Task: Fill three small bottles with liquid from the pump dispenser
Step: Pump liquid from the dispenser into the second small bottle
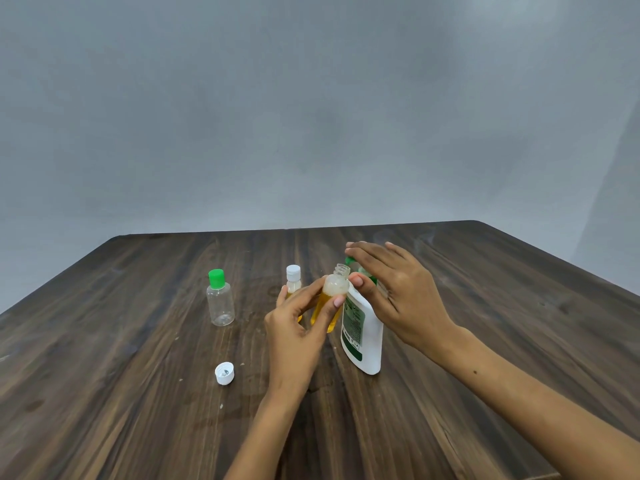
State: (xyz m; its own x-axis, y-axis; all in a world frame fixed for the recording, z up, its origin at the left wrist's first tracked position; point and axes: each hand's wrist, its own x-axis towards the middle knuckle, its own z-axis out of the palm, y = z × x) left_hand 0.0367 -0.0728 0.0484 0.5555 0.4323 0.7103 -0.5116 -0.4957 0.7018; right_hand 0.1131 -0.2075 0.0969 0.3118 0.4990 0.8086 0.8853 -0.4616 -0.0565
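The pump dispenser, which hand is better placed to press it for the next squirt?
The right hand. Its palm lies flat over the green pump head of the pump dispenser, while the left hand is occupied holding the open, partly filled bottle up beside the nozzle.

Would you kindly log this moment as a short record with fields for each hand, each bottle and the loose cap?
left hand: holds the open bottle, tilted, yellow liquid nearly to its shoulder, foam on top
right hand: flat on the pump dispenser, fingers spread
green-capped bottle: upright, looks empty
white-capped bottle: upright behind the left hand, partly hidden
loose white cap: lying on the table, inside facing up
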